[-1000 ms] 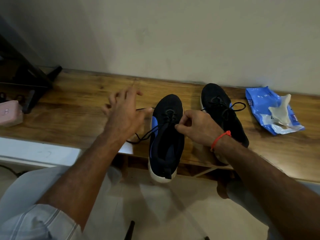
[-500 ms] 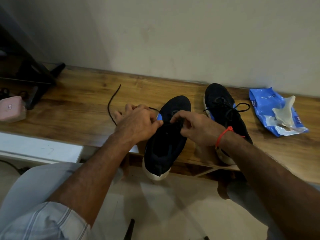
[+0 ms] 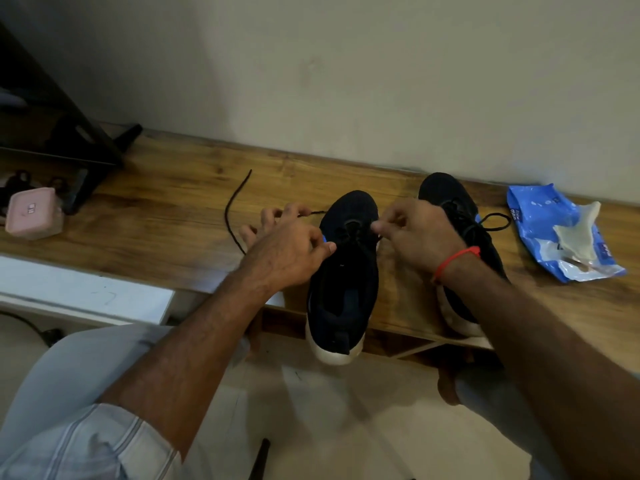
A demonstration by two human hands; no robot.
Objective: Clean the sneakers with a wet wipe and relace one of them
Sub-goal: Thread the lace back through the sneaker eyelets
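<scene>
A black sneaker with a white sole lies on the near edge of a wooden bench, toe pointing to the far wall and heel hanging just over the near edge. Both hands work at its lacing area. The left hand rests against the shoe's left side, thumb tip touching the blue patch by the eyelets, fingers curled around a black lace – the loose end of that lace loops away across the wood to the left and far side, ending in a free tip. The right hand hovers over the shoe's far right side, thumb and forefinger pinching something small at the top eyelets (most likely the other lace end, though it is too dark to tell for certain). A red thread band circles the right wrist.

The second sneaker stands just beside the first, on its right, partly hidden behind the right forearm; it is laced, with a bow loop sticking out to the right. Farther right lies a blue wet-wipe packet, open, a crumpled white wipe sitting on top of it. At the far left of the bench sits a small pink box, near a dark stand – its details are lost in shadow.
</scene>
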